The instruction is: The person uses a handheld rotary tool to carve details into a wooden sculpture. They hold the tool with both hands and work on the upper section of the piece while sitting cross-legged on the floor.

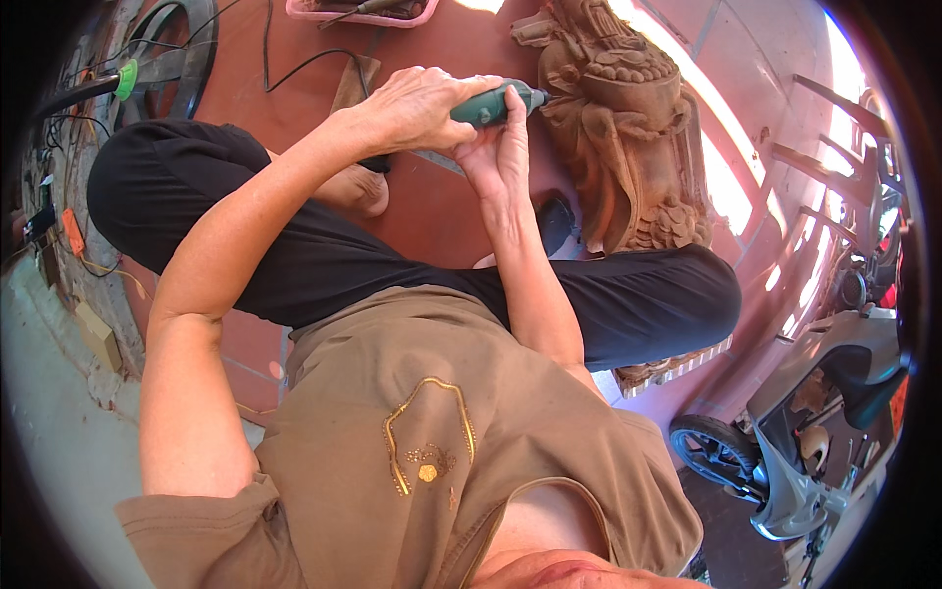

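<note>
A green rotary tool (483, 108) lies level between both hands, its tapered nose pointing right. My left hand (417, 103) is closed around its rear part, with the fingers stretched along the body. From below, my right hand (494, 157) grips the front part, one digit laid up across the body near the nose. The tip meets the left side of a brown carved wooden sculpture (628, 128), which has folds, round beads and a flower-like relief. Whether the bit touches the wood is too small to tell.
A dark cable (294, 83) curves over the red tiled floor beside a wooden piece (353, 83). A pink basket (392, 20) holds tools at the top. Left stands a black wheel-like frame (167, 59); right are wooden chairs (824, 167) and a motorbike (785, 481). My crossed legs border the workspace.
</note>
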### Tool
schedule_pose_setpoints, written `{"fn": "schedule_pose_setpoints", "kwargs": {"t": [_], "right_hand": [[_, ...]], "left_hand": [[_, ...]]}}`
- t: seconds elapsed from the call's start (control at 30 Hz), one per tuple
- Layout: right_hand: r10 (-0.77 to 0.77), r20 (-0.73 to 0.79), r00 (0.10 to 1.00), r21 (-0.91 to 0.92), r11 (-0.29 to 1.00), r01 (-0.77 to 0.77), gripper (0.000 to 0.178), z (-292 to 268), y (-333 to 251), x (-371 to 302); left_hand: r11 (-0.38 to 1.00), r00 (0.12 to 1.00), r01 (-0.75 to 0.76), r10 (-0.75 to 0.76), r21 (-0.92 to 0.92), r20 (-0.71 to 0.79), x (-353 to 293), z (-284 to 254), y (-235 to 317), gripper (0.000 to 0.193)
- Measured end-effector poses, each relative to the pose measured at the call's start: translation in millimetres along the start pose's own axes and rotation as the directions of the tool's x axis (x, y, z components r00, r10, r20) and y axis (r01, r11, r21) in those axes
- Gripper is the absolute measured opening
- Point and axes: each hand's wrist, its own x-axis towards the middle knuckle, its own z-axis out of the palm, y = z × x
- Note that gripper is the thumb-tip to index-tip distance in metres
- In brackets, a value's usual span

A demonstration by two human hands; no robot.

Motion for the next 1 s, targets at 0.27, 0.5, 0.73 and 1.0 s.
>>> {"fn": "schedule_pose_setpoints", "kwargs": {"t": [0.27,0.5,0.73,1.0], "right_hand": [[0.012,0.014,1.000,0.009,1.000,-0.012,0.035,-4.8,3.5,3.4],[0.017,0.005,1.000,0.020,1.000,-0.017,0.034,-6.7,6.8,4.6],[0.031,-0.009,0.999,0.009,0.999,-0.031,0.035,-4.1,8.8,4.5],[0.039,0.014,0.999,-0.015,0.999,-0.038,0.035,-9.0,8.1,6.0]], "left_hand": [[0.999,0.999,0.016,-0.014,-0.031,0.041,-1.5,-4.7,1.1,0.073],[1.000,0.998,0.006,-0.006,-0.002,0.065,-2.6,-2.3,-1.6,0.071],[1.000,0.999,0.018,-0.018,0.008,0.044,-4.1,0.5,-4.5,0.071],[1.000,0.999,0.001,-0.001,-0.005,0.034,-3.9,2.5,-5.9,0.069]]}}
